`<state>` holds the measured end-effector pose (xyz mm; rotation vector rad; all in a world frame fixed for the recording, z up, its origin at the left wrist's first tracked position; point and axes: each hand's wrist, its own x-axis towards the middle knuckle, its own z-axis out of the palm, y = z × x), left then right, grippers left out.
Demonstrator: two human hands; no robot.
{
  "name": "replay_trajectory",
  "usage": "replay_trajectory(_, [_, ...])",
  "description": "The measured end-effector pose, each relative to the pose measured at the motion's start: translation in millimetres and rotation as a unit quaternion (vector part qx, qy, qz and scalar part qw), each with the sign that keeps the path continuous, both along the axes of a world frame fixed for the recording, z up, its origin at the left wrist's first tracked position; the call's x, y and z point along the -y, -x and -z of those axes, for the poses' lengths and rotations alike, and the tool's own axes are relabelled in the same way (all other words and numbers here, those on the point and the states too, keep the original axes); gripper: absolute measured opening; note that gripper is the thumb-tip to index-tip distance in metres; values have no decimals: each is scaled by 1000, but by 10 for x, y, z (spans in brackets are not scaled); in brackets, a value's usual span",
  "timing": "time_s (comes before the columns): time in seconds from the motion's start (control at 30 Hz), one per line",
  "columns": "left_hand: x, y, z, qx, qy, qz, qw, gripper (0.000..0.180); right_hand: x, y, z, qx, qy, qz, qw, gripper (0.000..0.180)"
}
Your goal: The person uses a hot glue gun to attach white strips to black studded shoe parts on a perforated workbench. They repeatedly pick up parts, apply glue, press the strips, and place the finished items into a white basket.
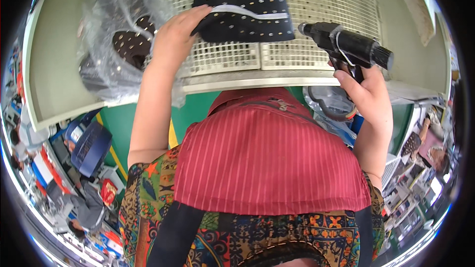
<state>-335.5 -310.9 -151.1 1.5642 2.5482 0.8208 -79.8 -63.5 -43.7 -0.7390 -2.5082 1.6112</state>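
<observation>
My left hand [175, 37] grips the left edge of a black fabric piece [242, 28] with small light dots and a white strip running across it. The fabric lies on a cream perforated grid [336, 0]. Its top runs out of the picture. In my right hand [368, 91] is a black spray gun [354, 44], held by its handle, my fingers partly hidden behind it. The nozzle points left toward the fabric, with a gap between them. A white tie circles the gun's body.
To the left, a clear plastic bag [106, 24] holds dark dotted fabric. A pale rim [247, 80] edges the station in front of me. Below the gun hangs a dark looped hose [324, 109] beside clear plastic. Other people work at both sides, near a blue chair [91, 148].
</observation>
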Motion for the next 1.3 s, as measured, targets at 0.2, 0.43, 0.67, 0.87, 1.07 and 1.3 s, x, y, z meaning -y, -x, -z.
replay_trajectory(0.2, [61,-51,113,15,-14,-30,999,60,147,173,145,1,-5,-120,993,27])
replay_trajectory(0.43, [85,-72,158,22,-23,-32,999,60,415,585,110,61,-42,-184,980,34])
replay_trajectory(0.67, [102,-125,127,31,-18,-48,998,59,11,161,179,103,-88,-125,983,31])
replay_trajectory(0.87, [90,-113,79,24,0,-42,999,55,-131,-108,-24,127,-56,-9,990,23])
replay_trajectory(1.07, [12,-278,-282,-36,106,-26,993,68,-219,-347,11,68,-117,20,991,24])
replay_trajectory(1.3, [-856,-766,-1083,21,-148,117,982,43,-196,-233,65,15,19,45,999,33])
